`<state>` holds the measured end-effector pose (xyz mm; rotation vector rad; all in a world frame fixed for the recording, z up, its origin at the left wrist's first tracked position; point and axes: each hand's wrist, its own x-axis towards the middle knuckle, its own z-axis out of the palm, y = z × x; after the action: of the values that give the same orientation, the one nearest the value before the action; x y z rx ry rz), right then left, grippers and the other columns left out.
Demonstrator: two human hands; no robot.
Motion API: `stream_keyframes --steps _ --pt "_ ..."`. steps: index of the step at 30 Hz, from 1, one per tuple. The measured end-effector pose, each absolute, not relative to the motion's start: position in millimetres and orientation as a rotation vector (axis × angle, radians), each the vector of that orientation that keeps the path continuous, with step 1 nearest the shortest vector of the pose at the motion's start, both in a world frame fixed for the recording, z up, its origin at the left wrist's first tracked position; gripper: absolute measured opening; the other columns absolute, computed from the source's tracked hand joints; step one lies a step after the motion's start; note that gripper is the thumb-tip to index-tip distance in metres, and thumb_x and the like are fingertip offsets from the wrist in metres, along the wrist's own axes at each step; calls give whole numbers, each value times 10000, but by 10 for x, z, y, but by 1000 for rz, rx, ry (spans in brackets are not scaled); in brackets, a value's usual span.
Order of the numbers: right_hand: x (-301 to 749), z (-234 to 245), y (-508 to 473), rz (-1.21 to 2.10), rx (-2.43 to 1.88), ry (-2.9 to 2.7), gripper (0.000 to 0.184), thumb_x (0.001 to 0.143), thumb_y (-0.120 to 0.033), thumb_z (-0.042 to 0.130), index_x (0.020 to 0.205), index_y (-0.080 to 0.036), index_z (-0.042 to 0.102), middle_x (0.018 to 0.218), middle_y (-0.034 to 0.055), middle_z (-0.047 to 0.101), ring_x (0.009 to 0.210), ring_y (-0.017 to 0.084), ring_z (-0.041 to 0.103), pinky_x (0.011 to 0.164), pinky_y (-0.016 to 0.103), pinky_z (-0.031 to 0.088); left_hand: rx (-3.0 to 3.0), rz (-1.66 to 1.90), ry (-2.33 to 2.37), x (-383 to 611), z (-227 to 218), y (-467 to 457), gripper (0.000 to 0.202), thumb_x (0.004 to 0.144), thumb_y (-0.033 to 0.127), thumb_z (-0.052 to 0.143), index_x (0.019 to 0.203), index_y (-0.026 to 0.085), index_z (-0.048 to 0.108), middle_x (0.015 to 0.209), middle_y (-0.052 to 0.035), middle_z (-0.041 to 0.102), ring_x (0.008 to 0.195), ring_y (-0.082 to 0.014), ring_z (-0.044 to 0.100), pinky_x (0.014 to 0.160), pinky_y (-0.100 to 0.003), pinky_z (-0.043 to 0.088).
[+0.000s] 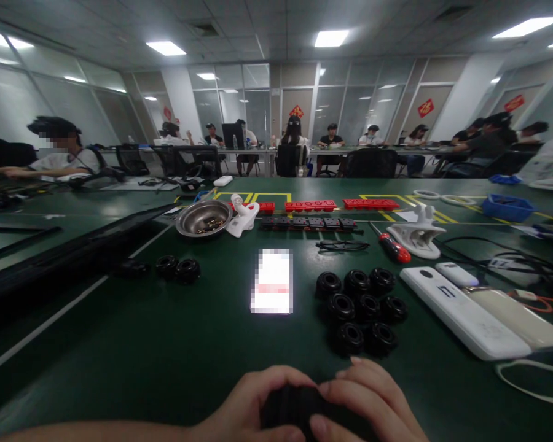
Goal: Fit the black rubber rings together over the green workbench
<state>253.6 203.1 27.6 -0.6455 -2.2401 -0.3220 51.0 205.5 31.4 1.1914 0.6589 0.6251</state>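
At the bottom edge of the head view, my left hand (262, 408) and my right hand (373, 399) are both closed around a black part (292, 405). Its lower side is cut off by the frame, so its exact kind is hidden; it is dark and rounded. Just beyond my right hand lies a group of several black ring-shaped parts (359, 307), each with a hole in the middle. Two more black ring-shaped parts (177, 269) rest at the left. A phone with a bright screen (273, 282) lies flat in front of my hands.
A metal bowl (203, 220) of small brass-coloured pieces stands beyond the phone. Red trays (309, 206), a black strip of blocks (308, 224) and a red screwdriver (394, 247) lie behind. White devices (465, 313) and cables are at right, a long black bar (74, 258) at left.
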Motion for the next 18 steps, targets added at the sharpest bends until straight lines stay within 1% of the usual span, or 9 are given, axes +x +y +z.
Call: stream_keyframes --steps 2,4,8,10,13,16,18 --pt "2549 250 2072 -353 -646 -2222 375 850 -450 329 1047 -221 551 866 21 627 863 158 553 859 314 408 1181 665 654 507 294 2058 487 616 458 637 980 150 537 924 -68 538 846 -185 496 758 -338 377" --pt "2559 233 2104 -389 -644 -2223 433 840 -494 307 1026 -201 567 845 22 635 845 161 557 886 322 386 1213 685 648 503 262 2067 478 616 436 647 989 160 534 935 -64 537 858 -184 493 762 -332 376" --pt "2559 246 2083 -474 -593 -2236 321 854 -422 348 1001 -257 582 830 -19 650 829 138 560 979 342 276 1241 665 637 492 229 2083 531 597 449 657 1027 172 515 1007 -78 528 913 -203 484 793 -354 365" --pt "2554 264 2057 -476 -578 -2233 276 864 -380 354 1006 -291 574 841 -35 650 822 122 561 991 339 256 1212 651 658 487 245 2082 552 591 470 651 1031 167 514 1014 -86 522 916 -213 485 792 -365 367" --pt "2559 278 2055 -433 -577 -2227 287 876 -370 322 1014 -297 562 843 -34 645 826 118 563 975 333 285 1203 634 667 489 271 2071 534 593 466 650 1010 157 526 969 -77 528 878 -202 496 773 -354 374" --pt "2561 261 2098 -417 -620 -2234 364 866 -427 294 1014 -236 567 840 0 642 839 145 563 942 336 328 1221 683 646 505 261 2062 508 596 444 657 994 155 531 939 -66 538 860 -188 499 772 -338 371" --pt "2533 234 2121 -420 -662 -2233 396 853 -458 299 990 -215 580 806 7 643 825 155 563 944 342 323 1244 715 643 514 243 2067 494 601 433 659 989 155 531 945 -68 540 876 -190 494 784 -336 366"
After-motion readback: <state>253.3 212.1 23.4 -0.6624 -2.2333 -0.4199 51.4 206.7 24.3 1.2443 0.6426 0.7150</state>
